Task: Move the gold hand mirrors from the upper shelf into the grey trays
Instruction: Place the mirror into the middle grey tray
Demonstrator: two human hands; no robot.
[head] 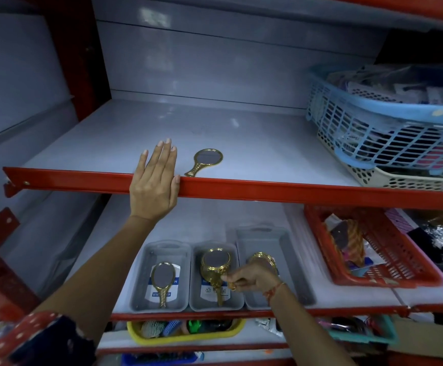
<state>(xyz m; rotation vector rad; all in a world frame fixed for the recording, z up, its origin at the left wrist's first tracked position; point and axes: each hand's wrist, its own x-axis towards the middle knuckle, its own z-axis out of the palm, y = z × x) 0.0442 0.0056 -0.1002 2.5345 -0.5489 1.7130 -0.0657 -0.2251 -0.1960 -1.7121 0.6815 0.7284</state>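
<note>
One gold hand mirror lies flat on the upper shelf, its handle at the red front edge. My left hand rests open and flat on that edge, just left of the mirror and apart from it. On the lower shelf stand three grey trays side by side. The left tray holds a gold mirror, and the middle tray holds another. My right hand is closed on a third gold mirror low over the right tray; its handle is hidden by my fingers.
A blue basket stacked on a cream basket fills the upper shelf's right end. A red basket sits right of the grey trays. Below, a yellow tray holds small items. A red upright bounds the left.
</note>
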